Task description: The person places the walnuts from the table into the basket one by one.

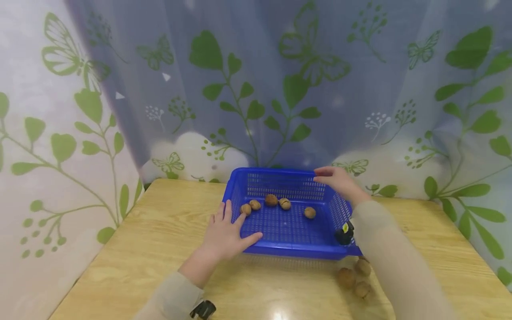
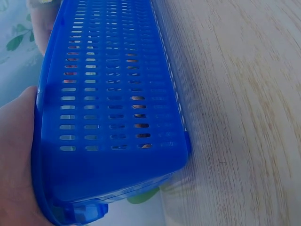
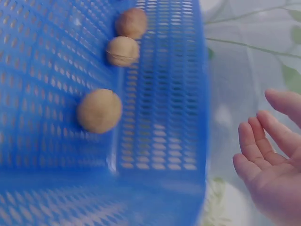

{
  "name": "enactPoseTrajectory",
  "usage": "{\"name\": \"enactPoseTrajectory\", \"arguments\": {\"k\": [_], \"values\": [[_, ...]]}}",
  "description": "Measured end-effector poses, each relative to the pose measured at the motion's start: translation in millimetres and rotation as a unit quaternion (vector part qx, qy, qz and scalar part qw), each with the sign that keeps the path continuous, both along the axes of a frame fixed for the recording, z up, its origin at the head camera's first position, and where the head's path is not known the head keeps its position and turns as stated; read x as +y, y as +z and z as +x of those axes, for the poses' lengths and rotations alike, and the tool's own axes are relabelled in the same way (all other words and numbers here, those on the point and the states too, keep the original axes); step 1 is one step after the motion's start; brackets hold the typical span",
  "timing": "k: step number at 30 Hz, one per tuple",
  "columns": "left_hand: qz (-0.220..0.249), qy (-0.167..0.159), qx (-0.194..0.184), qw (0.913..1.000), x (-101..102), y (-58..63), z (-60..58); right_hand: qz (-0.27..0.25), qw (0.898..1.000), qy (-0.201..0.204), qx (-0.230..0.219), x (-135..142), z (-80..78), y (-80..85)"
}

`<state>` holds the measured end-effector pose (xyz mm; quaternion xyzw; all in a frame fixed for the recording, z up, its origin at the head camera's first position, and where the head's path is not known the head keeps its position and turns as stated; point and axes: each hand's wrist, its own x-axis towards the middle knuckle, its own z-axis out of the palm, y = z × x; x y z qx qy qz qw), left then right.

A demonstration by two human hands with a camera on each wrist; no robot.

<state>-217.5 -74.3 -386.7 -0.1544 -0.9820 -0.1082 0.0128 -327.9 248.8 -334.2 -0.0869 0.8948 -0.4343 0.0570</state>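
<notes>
A blue plastic basket with slotted walls sits on the table in the head view. Several walnuts lie spread on its floor. My left hand rests at the basket's front left corner, fingers spread and straight, thumb along the front rim. In the left wrist view that hand lies against the rim, most of it out of frame. My right hand hovers by the back right corner with loosely bent fingers. From the right wrist view, the right hand is empty and apart from the basket wall.
Three walnuts lie on the wooden table in front of the basket's right corner, beside my right forearm. A curtain with leaves and butterflies hangs behind the table. Black wrist cameras are strapped to both wrists.
</notes>
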Motion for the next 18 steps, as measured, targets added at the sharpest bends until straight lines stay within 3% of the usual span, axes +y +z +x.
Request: {"name": "enactPoseTrajectory", "arguments": {"k": [7,18], "values": [[0.006,-0.002,0.006,1.0,-3,-0.2,-0.3,-0.003,1.0,0.004,-0.012,31,26.4,20.0],[0.006,-0.003,0.004,1.0,0,-2.0,-0.6,0.009,1.0,-0.007,-0.02,72,65.9,4.7]]}}
